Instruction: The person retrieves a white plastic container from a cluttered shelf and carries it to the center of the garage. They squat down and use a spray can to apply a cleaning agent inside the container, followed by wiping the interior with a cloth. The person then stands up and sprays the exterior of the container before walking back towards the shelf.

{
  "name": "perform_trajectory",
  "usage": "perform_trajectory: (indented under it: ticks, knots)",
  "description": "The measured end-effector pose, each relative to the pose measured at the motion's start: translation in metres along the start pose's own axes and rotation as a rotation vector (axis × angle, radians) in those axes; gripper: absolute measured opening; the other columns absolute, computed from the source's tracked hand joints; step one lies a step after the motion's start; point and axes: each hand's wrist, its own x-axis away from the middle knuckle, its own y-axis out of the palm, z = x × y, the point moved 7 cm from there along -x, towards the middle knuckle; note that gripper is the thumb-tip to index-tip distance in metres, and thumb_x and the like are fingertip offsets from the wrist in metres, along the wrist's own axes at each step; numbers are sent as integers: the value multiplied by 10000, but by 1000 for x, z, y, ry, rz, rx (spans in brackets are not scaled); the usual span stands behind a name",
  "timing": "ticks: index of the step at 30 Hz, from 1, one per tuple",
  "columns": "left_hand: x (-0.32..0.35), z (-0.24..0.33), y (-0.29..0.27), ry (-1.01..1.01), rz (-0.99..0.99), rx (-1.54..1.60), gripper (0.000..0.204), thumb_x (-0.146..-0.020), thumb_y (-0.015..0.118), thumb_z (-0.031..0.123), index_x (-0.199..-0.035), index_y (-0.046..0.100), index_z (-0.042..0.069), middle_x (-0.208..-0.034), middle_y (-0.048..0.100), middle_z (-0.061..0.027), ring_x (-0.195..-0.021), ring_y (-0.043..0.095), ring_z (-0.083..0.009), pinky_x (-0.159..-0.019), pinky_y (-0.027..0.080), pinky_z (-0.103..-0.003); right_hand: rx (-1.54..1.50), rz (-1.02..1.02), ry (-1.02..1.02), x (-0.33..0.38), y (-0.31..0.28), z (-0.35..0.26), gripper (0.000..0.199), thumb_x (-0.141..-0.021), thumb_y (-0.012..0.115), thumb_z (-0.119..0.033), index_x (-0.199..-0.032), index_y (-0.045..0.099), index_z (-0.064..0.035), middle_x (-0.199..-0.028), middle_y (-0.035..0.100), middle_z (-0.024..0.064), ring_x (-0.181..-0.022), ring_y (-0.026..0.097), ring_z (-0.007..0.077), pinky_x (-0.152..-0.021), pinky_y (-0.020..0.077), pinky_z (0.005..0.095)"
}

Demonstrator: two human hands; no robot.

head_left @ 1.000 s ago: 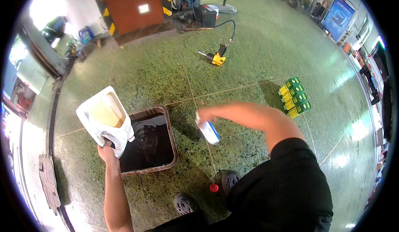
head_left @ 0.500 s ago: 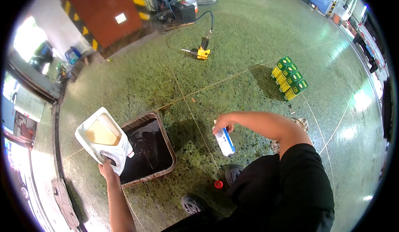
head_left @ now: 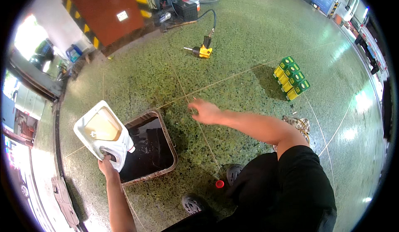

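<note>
My left hand [head_left: 108, 165] grips the handle of a white plastic jug [head_left: 124, 149] whose side is cut open. Amber liquid [head_left: 102, 124] lies in it, with a pale, broken glint on its surface. The jug is tilted over the left side of a rectangular pan [head_left: 174, 161], its narrow mouth toward the dark liquid [head_left: 147, 149] inside. To the right of the pan, my right hand [head_left: 203, 110] reaches out above the floor, fingers apart and holding nothing visible. The white-and-blue can is out of sight.
A red cap [head_left: 220, 184] lies near my shoes. Several green-and-yellow boxes [head_left: 293, 79] stand at the right. Farther off are a yellow-and-black power tool [head_left: 204, 51] with a hose, and a black battery-like box [head_left: 185, 10]. A striped pillar [head_left: 104, 12] rises at the far left.
My right hand has moved away and left, and no longer holds the white-and-blue can. A pale glint has appeared on the jug's liquid. The jug has shifted slightly in my left hand.
</note>
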Motion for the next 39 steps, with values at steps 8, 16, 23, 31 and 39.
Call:
perform_trajectory:
  ticks: [8,16,23,31,39]
  knots:
    - [-21,-11,-10,-70,-156,-91,163,-791,567,52,-902,643,-40,-879,597,-97,-874,601,-248,-788,519,-394,-277,-389,78,157,133,82,379,-969,551,-177,-1343,534,-126,-1287,578,110,-1137,595,298,-926,501,462]
    - [-74,10,0,260,-510,-890,439,-932,621,264,-1270,544,-4,-1139,656,-173,-965,617,-256,-828,538,-408,-443,290,557,310,122,140,262,-935,559,-120,-1180,641,-80,-1089,663,155,-989,640,358,-832,521,465]
    - [-42,-28,144,244,-471,-1057,442,-920,638,269,-1259,546,1,-1130,657,-174,-951,616,-253,-821,537,-407,-499,533,996,467,172,115,296,-908,561,-175,-1172,626,-57,-1083,641,198,-1048,608,385,-881,495,489]
    - [14,-41,256,278,-602,-991,412,-884,622,244,-1202,568,-11,-1107,644,-169,-960,607,-263,-827,523,-423,-463,736,1732,708,306,-34,410,-857,626,-177,-1247,584,-57,-1183,607,198,-1142,581,390,-959,489,463]
    - [-3,1,223,235,-432,-905,385,-849,607,220,-1146,589,-24,-1085,631,-165,-968,598,-272,-833,510,-440,263,721,1719,742,73,115,555,-819,674,-160,-1346,520,-79,-1368,511,183,-1307,459,393,-1100,372,489]
